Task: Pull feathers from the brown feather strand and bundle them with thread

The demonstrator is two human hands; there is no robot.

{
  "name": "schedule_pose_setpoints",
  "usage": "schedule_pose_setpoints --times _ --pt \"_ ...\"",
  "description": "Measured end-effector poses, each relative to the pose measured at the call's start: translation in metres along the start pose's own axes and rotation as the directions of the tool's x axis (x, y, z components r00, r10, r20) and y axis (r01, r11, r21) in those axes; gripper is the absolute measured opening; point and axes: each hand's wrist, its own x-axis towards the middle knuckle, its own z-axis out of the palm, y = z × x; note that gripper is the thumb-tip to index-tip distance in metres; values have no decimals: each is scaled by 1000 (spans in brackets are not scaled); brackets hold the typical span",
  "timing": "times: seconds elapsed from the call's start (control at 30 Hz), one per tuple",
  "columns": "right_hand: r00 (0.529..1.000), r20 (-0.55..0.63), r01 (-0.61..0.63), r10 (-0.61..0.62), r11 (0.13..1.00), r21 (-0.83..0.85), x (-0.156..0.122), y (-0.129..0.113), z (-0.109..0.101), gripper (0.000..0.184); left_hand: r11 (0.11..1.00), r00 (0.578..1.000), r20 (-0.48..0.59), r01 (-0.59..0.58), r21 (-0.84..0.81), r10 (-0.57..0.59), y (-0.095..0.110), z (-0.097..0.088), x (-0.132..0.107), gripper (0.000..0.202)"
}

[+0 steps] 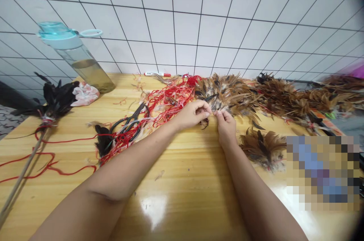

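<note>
1. Brown feathers in a loose heap [230,93] lie on the worktop [176,180] just beyond the fingertips: at twelve o'clock from the right hand [226,127], at two o'clock from the left hand [196,114].
2. Left hand: thumb and forefinger are drawn together at the tips; what they pinch is too small to tell. A small dark tuft [204,123] shows at about five o'clock, just below these fingers; I cannot tell whether it is held.
3. Right hand: thumb and forefinger press together close to the left fingertips; I cannot make out what is between them.
4. At four o'clock from the right hand, just beside it, sits a smaller brown bunch [261,146].
5. Red string [173,99] lies tangled at ten o'clock from the left hand, and dark scissors [137,115] at nine.
6. Farther out from the left hand, black feathers [58,97] on a stick [28,176] lie at nine o'clock, and a bottle [79,59] leans in view at ten.
</note>
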Motion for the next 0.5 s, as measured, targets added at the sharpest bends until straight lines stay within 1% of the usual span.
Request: schedule_pose_setpoints --times 0.03,0.07,0.1,0.13,0.2,0.27,0.3,0.33,0.37,0.4,0.43,0.47,0.5 --pt "1000 -1 1 -1 1000 7 0 0 0 26 999 1000 -14 26 19 -26 1 -3 0 13" --pt "1000 1 2 -2 1000 12 0 -1 0 26 997 999 -5 36 74 -36 1 -6 0 14" --pt "1000 2 2 -2 1000 16 0 -1 0 26 988 999 35 33 148 -39 0 -8 0 13" --pt "1000 4 2 -2 1000 17 -1 -2 1 26 975 993 108 20 222 -45 -2 -10 -1 13" --pt "1000 3 -4 4 1000 16 -1 -3 1 26 942 968 243 -20 335 -66 -7 -13 -1 13" --pt "1000 -1 -12 12 1000 23 -1 -4 1 27 924 940 329 -48 379 -86 -10 -19 -2 7" --pt "1000 -2 -15 15 999 29 -1 -4 1 27 925 926 364 -52 377 -96 -10 -25 -2 3" --pt "1000 -2 -16 16 999 32 -1 -4 1 27 936 896 430 -52 348 -110 -8 -31 -2 5" --pt "1000 -2 -16 16 999 34 -1 -4 1 27 954 846 515 -29 299 -136 -5 -40 -2 6" --pt "1000 -2 -14 14 999 33 -1 -4 1 27 967 803 575 1 257 -154 -2 -49 -2 7" --pt "1000 -1 -14 14 999 30 -1 -3 1 26 974 776 610 30 223 -163 2 -58 -2 8" --pt "1000 2 -14 14 1000 24 -1 -3 1 26 978 759 625 73 196 -182 6 -68 -3 11" --pt "1000 4 -13 13 1000 17 -1 -3 1 26 976 758 618 125 178 -209 11 -77 -5 13"
